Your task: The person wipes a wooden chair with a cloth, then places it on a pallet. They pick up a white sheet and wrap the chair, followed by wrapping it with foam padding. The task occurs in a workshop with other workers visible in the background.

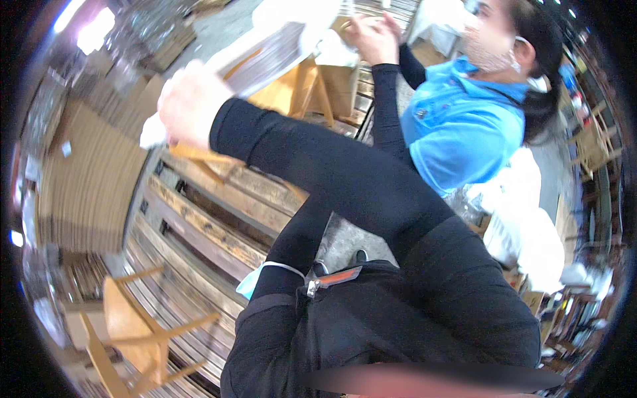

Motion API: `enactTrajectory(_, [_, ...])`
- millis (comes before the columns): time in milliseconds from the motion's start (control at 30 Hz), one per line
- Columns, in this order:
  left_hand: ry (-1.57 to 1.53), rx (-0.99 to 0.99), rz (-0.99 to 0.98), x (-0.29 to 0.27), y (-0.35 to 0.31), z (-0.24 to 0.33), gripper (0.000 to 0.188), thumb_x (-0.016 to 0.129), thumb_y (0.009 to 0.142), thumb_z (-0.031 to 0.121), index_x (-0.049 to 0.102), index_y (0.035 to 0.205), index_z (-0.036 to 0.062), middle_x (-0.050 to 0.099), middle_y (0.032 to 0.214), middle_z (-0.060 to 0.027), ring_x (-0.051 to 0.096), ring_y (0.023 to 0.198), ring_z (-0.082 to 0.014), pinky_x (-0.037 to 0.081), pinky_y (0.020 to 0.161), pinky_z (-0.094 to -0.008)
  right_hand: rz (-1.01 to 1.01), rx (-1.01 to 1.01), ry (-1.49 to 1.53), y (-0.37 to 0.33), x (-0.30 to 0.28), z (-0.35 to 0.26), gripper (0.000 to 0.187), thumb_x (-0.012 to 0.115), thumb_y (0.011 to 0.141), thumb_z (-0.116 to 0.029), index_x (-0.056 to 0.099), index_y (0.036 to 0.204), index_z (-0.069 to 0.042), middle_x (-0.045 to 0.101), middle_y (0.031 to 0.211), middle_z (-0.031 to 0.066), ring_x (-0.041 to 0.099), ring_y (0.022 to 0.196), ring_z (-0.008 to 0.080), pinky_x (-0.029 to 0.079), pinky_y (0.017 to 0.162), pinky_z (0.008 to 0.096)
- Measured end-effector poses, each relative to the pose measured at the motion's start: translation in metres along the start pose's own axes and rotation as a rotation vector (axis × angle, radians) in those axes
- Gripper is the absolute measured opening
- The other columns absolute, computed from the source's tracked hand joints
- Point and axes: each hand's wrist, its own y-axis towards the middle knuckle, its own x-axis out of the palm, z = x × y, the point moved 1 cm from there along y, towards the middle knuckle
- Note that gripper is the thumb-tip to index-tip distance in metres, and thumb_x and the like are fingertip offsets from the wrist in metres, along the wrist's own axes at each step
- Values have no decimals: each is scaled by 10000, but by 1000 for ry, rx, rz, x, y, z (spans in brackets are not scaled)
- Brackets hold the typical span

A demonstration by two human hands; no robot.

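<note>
My right arm, in a black sleeve, reaches across to the upper left. Its hand [192,106] is closed and smeared by motion, with a bit of white wrapping material [154,131] showing at its lower edge. Beside that hand a pale, shiny sheet [272,58] stretches over light wooden furniture [285,89], whose legs stick out below. My left forearm passes beneath the right one, which hides its hand. A light blue mask [249,284] hangs by a white loop at my left arm.
A co-worker in a blue shirt [464,126] stands at the upper right, both hands [375,38] raised near the furniture. Slatted wooden pallets [199,225] run below. Stacked cardboard [93,179] stands left, a wooden chair [142,331] lower left. White bags [531,245] lie right.
</note>
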Motion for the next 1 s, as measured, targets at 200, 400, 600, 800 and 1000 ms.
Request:
enactTrajectory(200, [-104, 1, -53, -21, 16, 14, 684, 664, 906, 257, 324, 1476, 89, 655, 1129, -203, 716, 862, -251, 540, 580, -349, -2, 12, 85, -1, 5, -1, 301, 771, 684, -430, 740, 765, -142, 677, 756, 41, 658, 807, 209, 436, 726, 373])
enactTrajectory(400, [31, 62, -103, -22, 5, 4, 648, 642, 900, 203, 341, 1461, 82, 680, 1016, -159, 699, 791, -197, 530, 587, -315, 74, 0, -1, -5, 8, -1, 304, 750, 696, -431, 731, 770, -137, 656, 770, 21, 634, 810, 193, 413, 685, 353])
enactTrajectory(600, [2, -117, -244, -27, -47, -44, 563, 634, 894, 171, 377, 1382, 62, 671, 937, -126, 675, 725, -168, 539, 622, -311, 33, -19, 19, -2, 8, -2, 284, 733, 718, -404, 725, 793, -130, 647, 779, 20, 625, 806, 188, 406, 681, 351])
enactTrajectory(800, [-52, -158, -254, -47, -79, -81, 453, 631, 897, 162, 415, 1281, 57, 661, 904, -119, 675, 722, -166, 539, 616, -308, 7, -12, 13, 2, 10, -3, 236, 730, 726, -384, 723, 770, -152, 648, 775, 10, 624, 806, 188, 407, 681, 348])
enactTrajectory(1000, [-59, -154, -214, -52, -90, -89, 346, 628, 900, 153, 453, 1180, 51, 652, 872, -112, 674, 719, -165, 539, 610, -306, -28, 16, -18, 3, 11, -1, 303, 745, 707, -459, 762, 837, -185, 707, 812, -6, 657, 830, 178, 411, 722, 371])
